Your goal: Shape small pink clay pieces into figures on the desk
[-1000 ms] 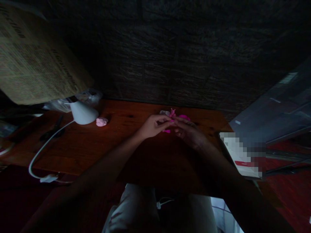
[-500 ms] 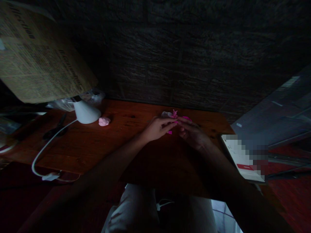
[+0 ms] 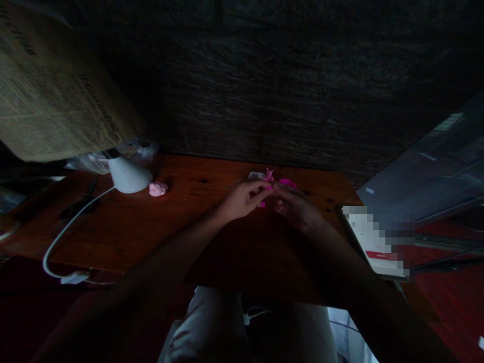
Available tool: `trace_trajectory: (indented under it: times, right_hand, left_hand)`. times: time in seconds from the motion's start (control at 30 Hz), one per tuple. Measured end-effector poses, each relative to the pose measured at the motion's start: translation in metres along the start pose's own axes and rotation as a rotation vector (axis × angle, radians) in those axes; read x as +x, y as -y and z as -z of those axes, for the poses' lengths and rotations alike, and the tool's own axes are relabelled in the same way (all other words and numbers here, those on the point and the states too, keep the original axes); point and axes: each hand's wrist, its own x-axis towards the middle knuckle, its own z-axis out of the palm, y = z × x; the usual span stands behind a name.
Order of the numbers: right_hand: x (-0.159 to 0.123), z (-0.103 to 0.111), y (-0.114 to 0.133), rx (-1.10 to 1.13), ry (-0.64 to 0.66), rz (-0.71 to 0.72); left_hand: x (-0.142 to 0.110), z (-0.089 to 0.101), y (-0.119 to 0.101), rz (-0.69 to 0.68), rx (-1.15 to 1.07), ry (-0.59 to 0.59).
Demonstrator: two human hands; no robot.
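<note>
My left hand [image 3: 242,197] and my right hand [image 3: 293,206] meet over the far middle of a wooden table [image 3: 159,232]. Their fingertips pinch a small bright pink piece of clay [image 3: 269,188] between them. A second pink bit [image 3: 261,204] shows just below the fingers. Behind the hands lie a pale lump with a small pink figure [image 3: 264,175] and a flat magenta piece [image 3: 287,182]. A light pink clay lump [image 3: 158,189] rests further left on the table.
A white cone-shaped lamp base [image 3: 128,175] with a white cable [image 3: 64,237] stands at the back left, near crumpled plastic [image 3: 136,148] and dark scissors [image 3: 81,201]. A newspaper sheet [image 3: 49,96] hangs at upper left. Papers [image 3: 372,244] lie at the right edge. A dark wall rises behind.
The hands stay together at the same spot, fingers shifting slightly on the pink piece. The view wobbles a little; nothing else has moved.
</note>
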Motion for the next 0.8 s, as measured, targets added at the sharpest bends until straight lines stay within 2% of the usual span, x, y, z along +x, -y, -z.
trace_trajectory:
  times: [0.2,0.43,0.63,0.8]
  right_hand:
    - [0.0023,0.0034,-0.0032,-0.086,-0.028,0.035]
    - [0.0021,0.0043,-0.0084,-0.348,-0.083,0.265]
    - [-0.0018,0.0033,-0.0025,-0.42,-0.059,0.369]
    - [-0.0019,0.0048,-0.0008,-0.421,-0.064,0.368]
  left_hand:
    - [0.0001,0.0036,0.001,-0.109,0.226,-0.043]
    - [0.0,-0.0003,0.0068,-0.12,0.31,-0.036]
    - [0.0009,-0.0015,0.0079,-0.052,0.159,-0.023]
    - [0.0031,-0.0007,0.0086,0.026,-0.056,0.011]
